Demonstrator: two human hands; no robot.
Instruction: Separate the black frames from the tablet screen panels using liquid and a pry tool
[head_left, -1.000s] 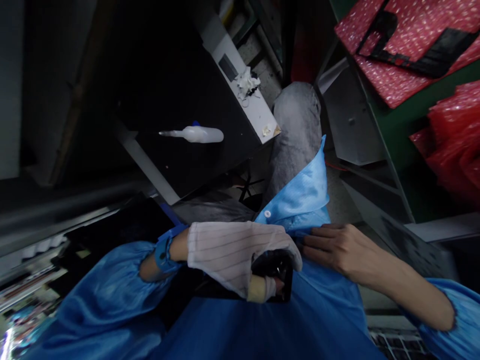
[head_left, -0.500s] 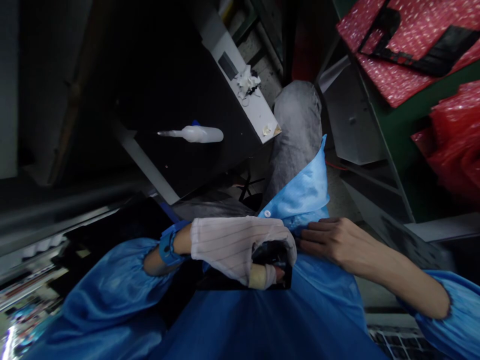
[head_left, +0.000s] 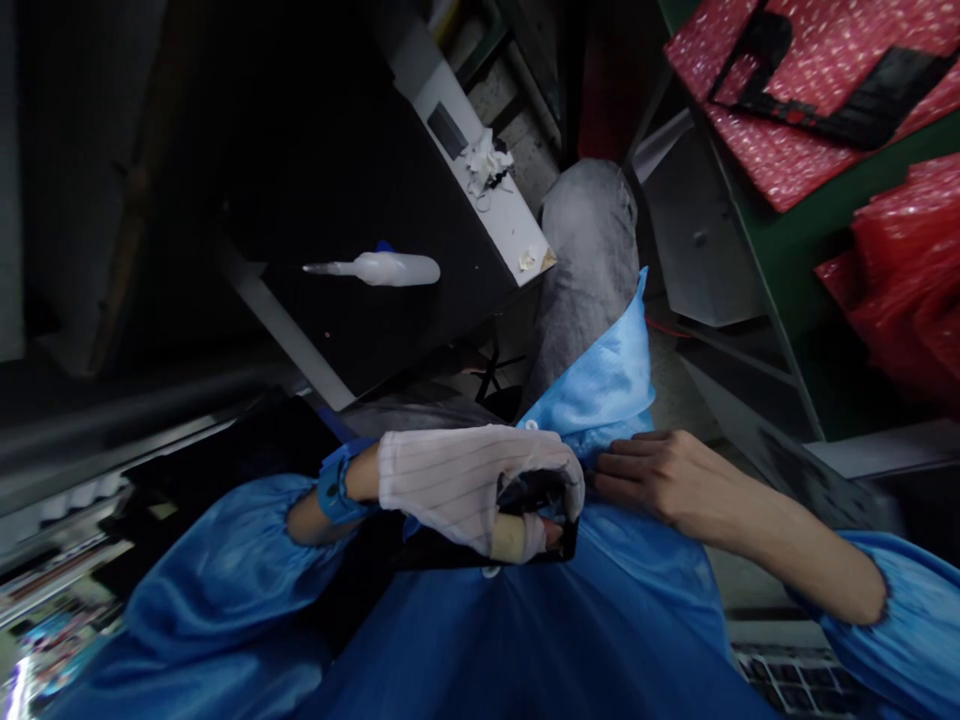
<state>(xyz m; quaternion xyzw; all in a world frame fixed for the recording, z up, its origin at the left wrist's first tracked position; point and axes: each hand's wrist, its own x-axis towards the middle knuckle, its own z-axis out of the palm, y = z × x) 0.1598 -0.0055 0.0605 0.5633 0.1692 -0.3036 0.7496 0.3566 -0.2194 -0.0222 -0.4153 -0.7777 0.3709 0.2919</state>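
Note:
My left hand (head_left: 472,485), in a pale striped glove with a yellowish band on one finger, is closed around a dark, flat, straight-edged object (head_left: 442,557) in front of my body. Most of the object is covered by the glove and lost in shadow, so its kind does not show. A bare fingertip sticks out of the glove. My right hand (head_left: 649,475) is ungloved and lies on the blue gown (head_left: 607,385) just right of the glove. Its fingers are stretched out side by side; the thumb is hidden.
A white squeeze bottle (head_left: 397,268) lies on the black tabletop (head_left: 330,200). Crumpled white scraps (head_left: 487,160) sit on its white edge strip. At right, a green surface (head_left: 795,260) bears pink bubble wrap (head_left: 772,150) with a black part (head_left: 862,120), and red plastic bags (head_left: 915,260).
The left hand and the dark object have risen slightly in the picture. The whole view has shifted a little to the left. The right hand keeps almost the same pose.

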